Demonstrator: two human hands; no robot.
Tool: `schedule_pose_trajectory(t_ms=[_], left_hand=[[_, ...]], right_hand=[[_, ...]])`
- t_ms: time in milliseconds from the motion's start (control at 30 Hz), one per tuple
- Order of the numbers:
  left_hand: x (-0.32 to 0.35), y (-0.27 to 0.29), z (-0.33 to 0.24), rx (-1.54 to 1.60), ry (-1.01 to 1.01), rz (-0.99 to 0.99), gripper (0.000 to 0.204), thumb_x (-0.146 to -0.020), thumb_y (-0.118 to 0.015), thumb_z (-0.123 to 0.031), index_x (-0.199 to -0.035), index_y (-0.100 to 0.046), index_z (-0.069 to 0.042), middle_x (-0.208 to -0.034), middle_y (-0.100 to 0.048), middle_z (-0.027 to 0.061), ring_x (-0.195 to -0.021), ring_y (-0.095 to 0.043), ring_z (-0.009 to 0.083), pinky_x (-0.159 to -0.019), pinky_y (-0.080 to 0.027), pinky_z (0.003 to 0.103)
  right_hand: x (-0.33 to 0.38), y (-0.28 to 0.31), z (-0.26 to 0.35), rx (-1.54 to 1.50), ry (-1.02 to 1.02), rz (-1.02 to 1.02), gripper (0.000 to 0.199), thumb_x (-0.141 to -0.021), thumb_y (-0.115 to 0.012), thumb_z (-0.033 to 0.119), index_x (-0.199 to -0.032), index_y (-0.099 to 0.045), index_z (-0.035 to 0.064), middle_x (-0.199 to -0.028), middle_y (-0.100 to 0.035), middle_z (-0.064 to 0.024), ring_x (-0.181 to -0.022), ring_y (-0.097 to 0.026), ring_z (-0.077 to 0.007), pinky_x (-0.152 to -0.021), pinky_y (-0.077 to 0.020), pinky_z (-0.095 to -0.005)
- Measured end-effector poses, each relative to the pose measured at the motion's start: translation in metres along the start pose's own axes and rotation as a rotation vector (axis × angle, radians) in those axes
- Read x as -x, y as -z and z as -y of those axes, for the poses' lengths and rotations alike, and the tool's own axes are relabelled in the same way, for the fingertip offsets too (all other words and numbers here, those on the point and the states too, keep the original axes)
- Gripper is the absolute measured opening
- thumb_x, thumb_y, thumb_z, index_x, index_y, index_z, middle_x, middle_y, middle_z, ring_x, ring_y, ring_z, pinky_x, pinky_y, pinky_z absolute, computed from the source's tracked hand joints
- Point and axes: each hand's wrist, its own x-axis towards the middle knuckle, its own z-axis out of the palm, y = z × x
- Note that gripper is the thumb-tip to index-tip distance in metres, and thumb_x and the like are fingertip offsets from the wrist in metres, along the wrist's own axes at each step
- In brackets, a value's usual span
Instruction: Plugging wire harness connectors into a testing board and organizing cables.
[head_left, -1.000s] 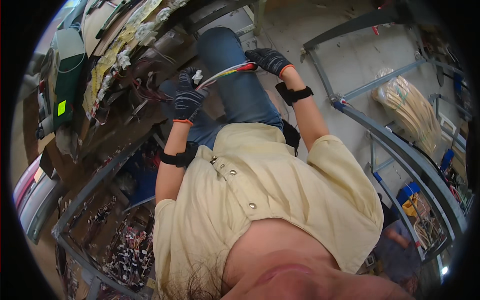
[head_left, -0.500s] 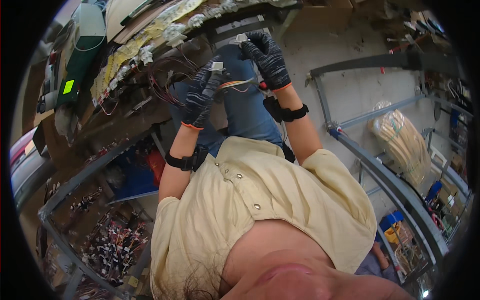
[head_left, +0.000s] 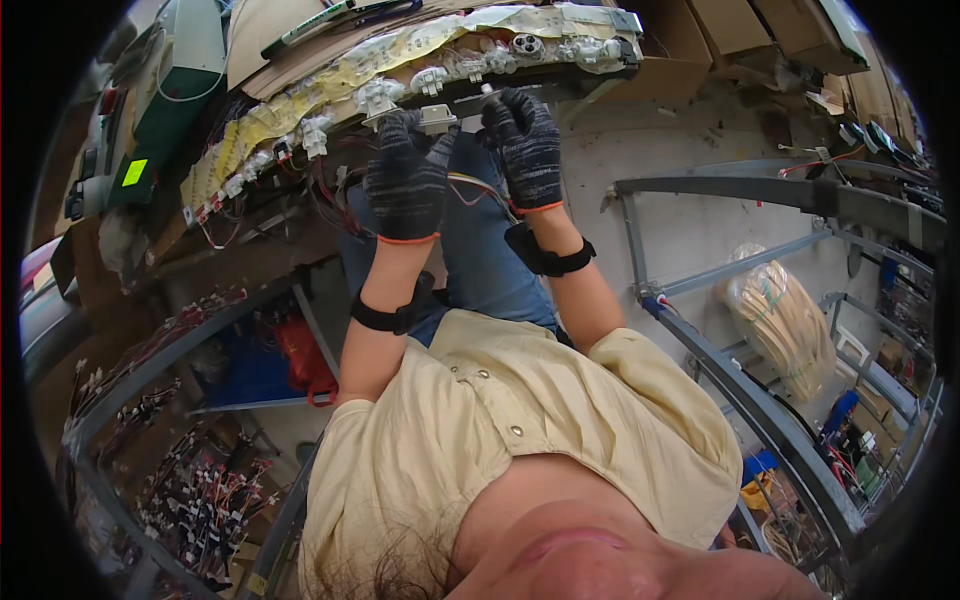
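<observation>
Both my hands wear dark grey knitted gloves with orange cuffs. My left hand (head_left: 408, 185) is closed, its fingertips on a white plastic connector (head_left: 437, 118) at the near edge of the bench. To the right of it, my right hand (head_left: 522, 150) pinches a small white piece (head_left: 488, 90), mostly hidden by the fingers. A few thin coloured wires (head_left: 472, 182) run between the hands, over my jeans. Just beyond them lies a long row of white connector holders (head_left: 430, 80) along a strip of yellowed tape (head_left: 330, 90).
A green-cased device (head_left: 185, 90) stands on the left of the bench. Bunches of wire harnesses (head_left: 205, 500) hang at the lower left. On the right are a metal frame (head_left: 720, 330) and a plastic-wrapped bundle (head_left: 780, 320). Cardboard boxes (head_left: 740, 40) sit at the far right.
My left hand has moved up and right, bringing its connector to the edge of the row. My right hand has come slightly lower, and its white piece shows less. The view has shifted.
</observation>
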Motion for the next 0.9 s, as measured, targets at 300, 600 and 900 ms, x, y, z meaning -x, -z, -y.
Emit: schedule_pose_trajectory(t_ms=[300, 600, 900], left_hand=[[-0.012, -0.012, 0.009, -0.14, 0.03, 0.08, 0.035, -0.074, -0.077, -0.02, -0.097, -0.058, -0.002, -0.077, -0.067, 0.0102, -0.067, -0.065, 0.0242, -0.063, -0.05, 0.035], [-0.016, -0.013, 0.003, -0.13, -0.121, -0.06, 0.039, -0.076, -0.075, -0.022, -0.104, -0.058, -0.001, -0.089, -0.069, 0.0142, -0.078, -0.067, 0.0266, -0.068, -0.052, 0.035], [-0.03, -0.006, 0.003, -0.267, -0.172, 0.087, 0.039, -0.077, -0.074, -0.026, -0.104, -0.058, -0.002, -0.089, -0.068, 0.0148, -0.078, -0.066, 0.0302, -0.068, -0.051, 0.037]], right_hand=[[-0.011, -0.006, -0.024, -0.111, -0.071, -0.138, 0.016, -0.091, -0.059, 0.011, -0.097, -0.065, -0.0024, -0.082, -0.065, -0.0027, -0.071, -0.057, -0.0065, -0.062, -0.0465, -0.0224], [-0.003, -0.018, -0.002, -0.25, -0.19, -0.182, 0.018, -0.093, -0.055, 0.014, -0.093, -0.066, -0.0004, -0.078, -0.067, -0.0042, -0.054, -0.052, -0.0046, -0.048, -0.0411, -0.019], [-0.004, -0.01, -0.013, -0.158, -0.069, -0.165, 0.016, -0.092, -0.056, 0.01, -0.098, -0.063, -0.003, -0.088, -0.069, -0.0085, -0.065, -0.062, -0.012, -0.062, -0.052, -0.024]])
